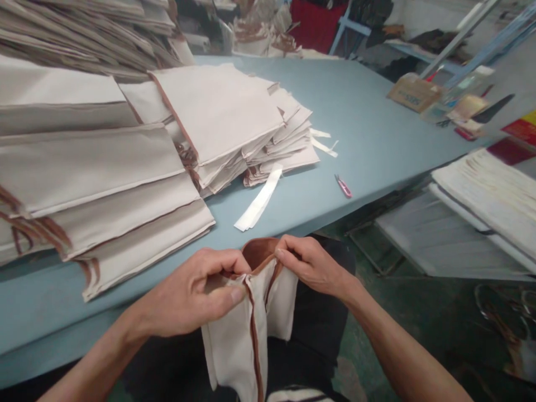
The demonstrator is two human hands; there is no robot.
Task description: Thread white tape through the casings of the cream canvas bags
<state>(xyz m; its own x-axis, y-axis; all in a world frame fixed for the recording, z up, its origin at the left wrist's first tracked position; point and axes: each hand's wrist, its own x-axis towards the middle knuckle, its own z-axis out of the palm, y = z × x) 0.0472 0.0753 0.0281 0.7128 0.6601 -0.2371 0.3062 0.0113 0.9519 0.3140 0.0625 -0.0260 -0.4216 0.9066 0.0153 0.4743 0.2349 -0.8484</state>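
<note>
Beside the blue table [368,128], left hand [196,296] and right hand [312,265] pinch the canvas bag [238,340], probably limp, by its brown rim.

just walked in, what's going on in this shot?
A person at the edge of a blue table holds a cream cloth bag with brown trim over their lap. The left hand and right hand both pinch its top edge. Stacks of similar bags, a loose cloth strip and small pink clippers lie on the table.
</note>
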